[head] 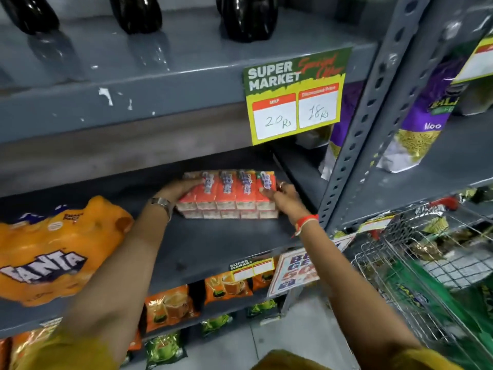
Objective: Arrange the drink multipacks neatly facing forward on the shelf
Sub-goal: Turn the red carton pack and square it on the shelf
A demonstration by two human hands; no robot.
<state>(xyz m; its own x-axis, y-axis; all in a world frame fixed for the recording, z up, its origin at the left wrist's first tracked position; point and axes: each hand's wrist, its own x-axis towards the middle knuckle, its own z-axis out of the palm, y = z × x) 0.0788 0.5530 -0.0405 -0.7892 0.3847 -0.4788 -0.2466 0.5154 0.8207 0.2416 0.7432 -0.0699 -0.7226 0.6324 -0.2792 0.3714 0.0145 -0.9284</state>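
A multipack of small orange-red drink cartons lies on the grey middle shelf, toward its back right. My left hand grips the pack's left end. My right hand holds its right end, fingers over the top front corner. An orange Fanta multipack rests at the shelf's left front, its logo facing outward and tilted. My left forearm passes just right of it.
Dark bottles stand on the shelf above, which carries a green-yellow price sign. A perforated steel upright bounds the shelf's right side. A wire basket with green packs is at right. Orange and green pouches fill the lower shelves.
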